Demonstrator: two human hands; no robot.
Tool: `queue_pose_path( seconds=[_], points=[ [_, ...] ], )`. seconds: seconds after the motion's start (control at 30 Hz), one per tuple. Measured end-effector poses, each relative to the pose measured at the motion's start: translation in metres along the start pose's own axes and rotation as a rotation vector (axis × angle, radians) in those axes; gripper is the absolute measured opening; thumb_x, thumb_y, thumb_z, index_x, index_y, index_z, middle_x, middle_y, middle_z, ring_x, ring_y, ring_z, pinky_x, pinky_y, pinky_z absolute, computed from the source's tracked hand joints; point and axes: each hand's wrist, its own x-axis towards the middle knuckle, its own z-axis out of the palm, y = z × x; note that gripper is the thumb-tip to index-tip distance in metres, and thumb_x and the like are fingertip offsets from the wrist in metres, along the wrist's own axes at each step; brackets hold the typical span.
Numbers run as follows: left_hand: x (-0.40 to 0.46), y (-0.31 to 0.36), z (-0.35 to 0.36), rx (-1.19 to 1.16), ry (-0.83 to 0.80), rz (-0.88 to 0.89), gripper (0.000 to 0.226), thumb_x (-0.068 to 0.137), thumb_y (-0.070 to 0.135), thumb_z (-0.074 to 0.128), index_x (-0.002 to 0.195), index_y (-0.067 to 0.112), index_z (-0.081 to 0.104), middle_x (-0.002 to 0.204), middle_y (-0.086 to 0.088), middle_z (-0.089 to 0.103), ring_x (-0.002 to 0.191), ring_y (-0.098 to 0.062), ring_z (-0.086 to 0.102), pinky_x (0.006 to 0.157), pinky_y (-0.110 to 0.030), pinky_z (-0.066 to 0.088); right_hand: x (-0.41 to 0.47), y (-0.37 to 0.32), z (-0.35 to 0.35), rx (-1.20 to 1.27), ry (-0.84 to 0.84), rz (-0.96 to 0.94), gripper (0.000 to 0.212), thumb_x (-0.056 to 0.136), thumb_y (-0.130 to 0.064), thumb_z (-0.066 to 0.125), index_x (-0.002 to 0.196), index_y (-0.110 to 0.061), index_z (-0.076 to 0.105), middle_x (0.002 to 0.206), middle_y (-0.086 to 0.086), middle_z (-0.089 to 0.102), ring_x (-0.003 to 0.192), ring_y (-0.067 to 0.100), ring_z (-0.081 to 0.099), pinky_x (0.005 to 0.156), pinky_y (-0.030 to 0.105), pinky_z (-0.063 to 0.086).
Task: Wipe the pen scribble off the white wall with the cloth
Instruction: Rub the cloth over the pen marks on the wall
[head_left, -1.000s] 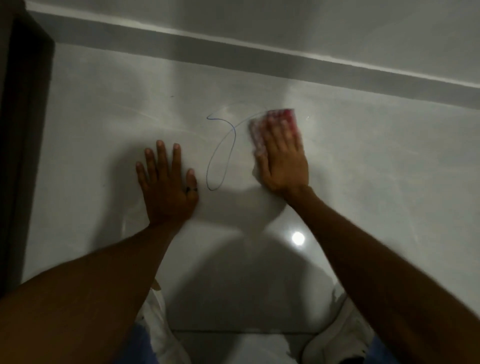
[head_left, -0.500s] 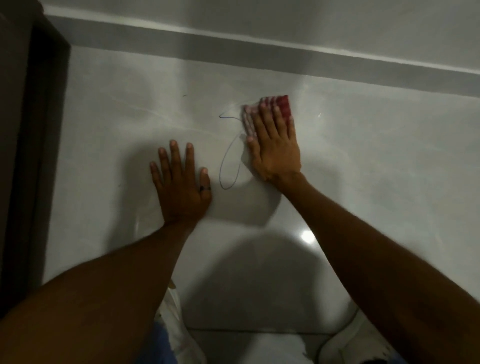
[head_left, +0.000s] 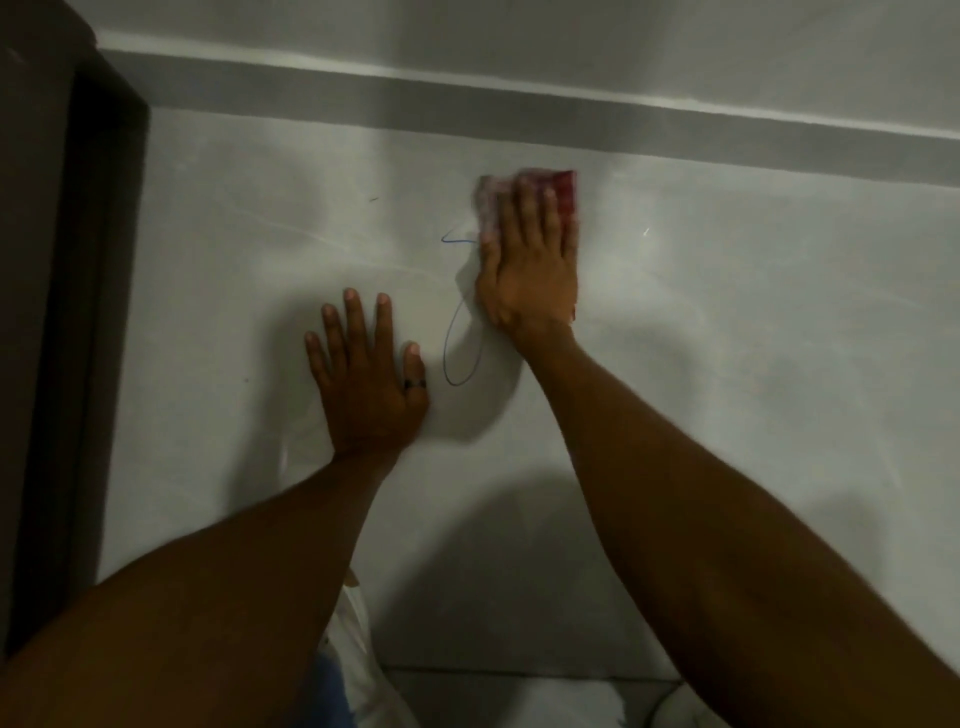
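Observation:
A thin blue pen scribble (head_left: 453, 358) loops across the white wall (head_left: 727, 312). Its upper part disappears under my right hand (head_left: 530, 265). That hand lies flat and presses a red and white cloth (head_left: 563, 192) against the wall; the cloth shows past the fingertips and is blurred. My left hand (head_left: 366, 384) rests flat on the wall just left of the loop, fingers spread, a dark ring on the thumb, holding nothing.
A dark door frame (head_left: 62, 312) runs down the left edge. A grey band (head_left: 519, 119) crosses the wall above the hands. At the bottom, white and blue clothing (head_left: 348, 675) and a tile joint show between my forearms.
My right hand has slid the cloth left over the scribble's upper right stroke, which no longer shows. The left hand stays planted. The view has shifted slightly.

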Motion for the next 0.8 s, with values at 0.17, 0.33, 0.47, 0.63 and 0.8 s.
queue_pose_path(
  seconds=[0.17,0.33,0.47,0.63,0.8],
  points=[
    [-0.001,0.004,-0.001,0.008,0.009,0.008,0.067,0.111,0.047,0.038,0.171,0.019,0.032,0.179,-0.018,0.027,0.165,-0.043,0.025,0.133,-0.064,0.020,0.004,-0.014,0.007,-0.050,-0.022,-0.186,0.066,0.113,-0.050,0.015,0.171,-0.021,0.004,0.182,0.006,0.001,0.169,0.027,-0.004,0.138,0.052,-0.002],
    [-0.002,0.006,-0.004,0.004,-0.001,0.006,0.066,0.111,0.046,0.039,0.171,0.019,0.034,0.178,-0.018,0.028,0.165,-0.043,0.026,0.132,-0.064,0.021,-0.006,-0.019,0.009,-0.078,-0.041,-0.264,0.065,0.113,-0.048,0.015,0.172,-0.021,0.004,0.181,0.009,0.000,0.169,0.028,-0.003,0.137,0.055,0.001],
    [-0.001,0.003,-0.004,-0.015,-0.020,0.000,0.066,0.111,0.047,0.034,0.172,0.019,0.032,0.179,-0.018,0.025,0.166,-0.043,0.023,0.133,-0.064,0.018,-0.011,-0.013,0.008,-0.067,-0.028,-0.162,0.066,0.113,-0.049,0.017,0.172,-0.021,0.004,0.182,0.006,0.000,0.169,0.027,-0.004,0.137,0.051,-0.005],
    [-0.001,0.002,-0.003,-0.027,-0.027,0.004,0.065,0.112,0.046,0.032,0.172,0.020,0.030,0.180,-0.017,0.024,0.166,-0.043,0.022,0.133,-0.064,0.018,-0.037,0.003,0.015,-0.091,-0.038,-0.281,0.065,0.113,-0.047,0.022,0.172,-0.021,0.008,0.182,0.006,0.004,0.169,0.026,0.000,0.138,0.052,0.002],
    [0.000,0.005,-0.007,-0.038,-0.048,-0.002,0.066,0.112,0.047,0.027,0.172,0.020,0.030,0.180,-0.017,0.024,0.166,-0.043,0.021,0.133,-0.064,0.018,-0.080,0.005,0.025,-0.093,-0.094,-0.323,0.067,0.111,-0.046,0.021,0.172,-0.020,0.012,0.181,0.007,0.007,0.169,0.028,0.002,0.137,0.056,0.006]
  ],
)
